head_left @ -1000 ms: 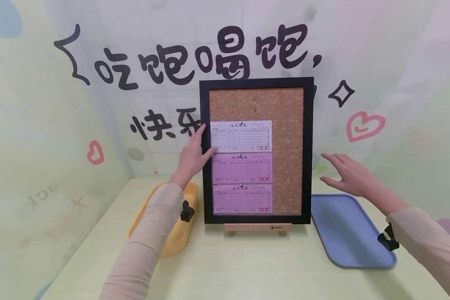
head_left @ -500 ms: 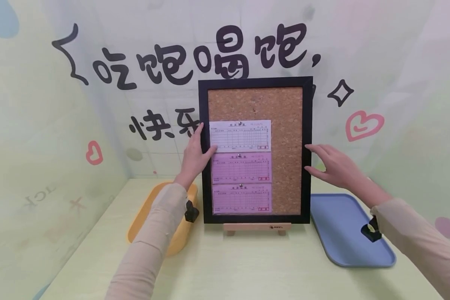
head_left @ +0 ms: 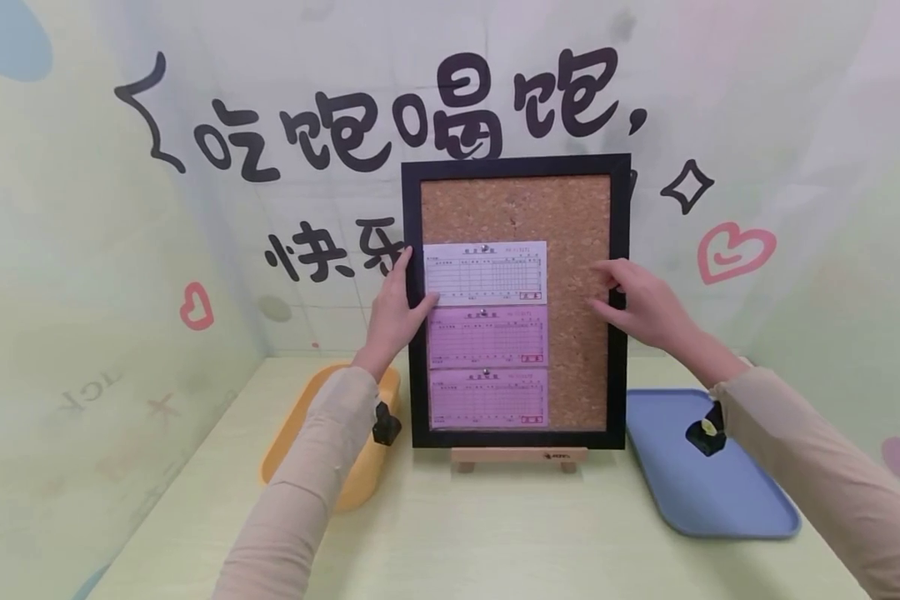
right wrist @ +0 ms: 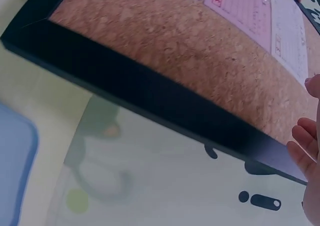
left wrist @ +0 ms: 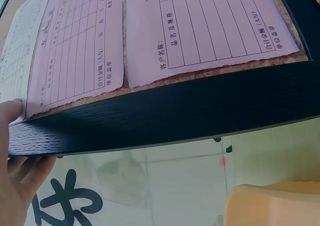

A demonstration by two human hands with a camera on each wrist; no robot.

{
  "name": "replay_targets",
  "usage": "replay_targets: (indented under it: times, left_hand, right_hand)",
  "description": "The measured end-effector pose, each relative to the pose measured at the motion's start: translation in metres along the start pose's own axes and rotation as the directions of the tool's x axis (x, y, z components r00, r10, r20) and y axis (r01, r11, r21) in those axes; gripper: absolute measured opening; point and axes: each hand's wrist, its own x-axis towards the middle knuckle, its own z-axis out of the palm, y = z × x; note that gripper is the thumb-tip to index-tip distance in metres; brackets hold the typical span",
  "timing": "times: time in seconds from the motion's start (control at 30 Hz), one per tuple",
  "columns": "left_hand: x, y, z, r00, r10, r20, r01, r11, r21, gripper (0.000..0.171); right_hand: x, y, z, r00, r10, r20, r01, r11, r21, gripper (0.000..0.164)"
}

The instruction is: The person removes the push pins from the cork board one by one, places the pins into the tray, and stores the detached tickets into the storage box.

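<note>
A black-framed corkboard [head_left: 513, 204] stands upright on a small wooden easel [head_left: 517, 456]. Pinned to its left half, one below another, are a white receipt slip [head_left: 483, 275], a purple slip [head_left: 487, 337] and a second purple slip [head_left: 487, 400]. The left hand [head_left: 393, 321] grips the board's left side. Its thumb lies on the front at the white slip's lower corner, while other fingers show behind the frame in the left wrist view. Over the board's right side is the right hand [head_left: 648, 304], fingers loosely bent, no object visible in them. Whether its fingertips touch the cork, I cannot tell.
A yellow bin [head_left: 292, 425] stands left of the board, partly behind the left forearm. On the right a blue tray [head_left: 720, 492] lies on the pale table [head_left: 510, 533]. Behind the board rises a wall [head_left: 757, 108] with dark lettering.
The right hand has moved left and slightly up, from beside the board to its right frame and then over the cork. The left hand stays on the left side.
</note>
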Motion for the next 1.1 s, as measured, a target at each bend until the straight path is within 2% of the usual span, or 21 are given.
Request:
replay_targets:
  times: [0.3,0.47,0.87,1.1]
  left_hand:
    - [0.0,0.0,0.001,0.999,0.015,-0.028,-0.015,1.0,-0.011,0.075]
    - [0.0,0.0,0.0,1.0,0.005,-0.022,-0.006,1.0,-0.006,0.075]
    - [-0.001,-0.001,0.001,1.0,0.011,-0.025,-0.012,1.0,-0.022,0.076]
    - [-0.001,0.0,0.001,1.0,0.003,-0.019,-0.004,1.0,-0.023,0.076]
  right_hand:
    - [0.019,-0.005,0.007,1.0,-0.009,-0.029,0.01,1.0,0.015,0.035]
    - [0.035,-0.011,0.012,1.0,0.002,-0.029,-0.001,1.0,0.018,0.031]
    - [0.078,-0.033,0.033,0.993,0.103,0.059,-0.106,0.993,0.044,0.028]
    - [0.094,-0.041,0.045,0.993,0.105,0.053,-0.108,0.992,0.065,0.023]
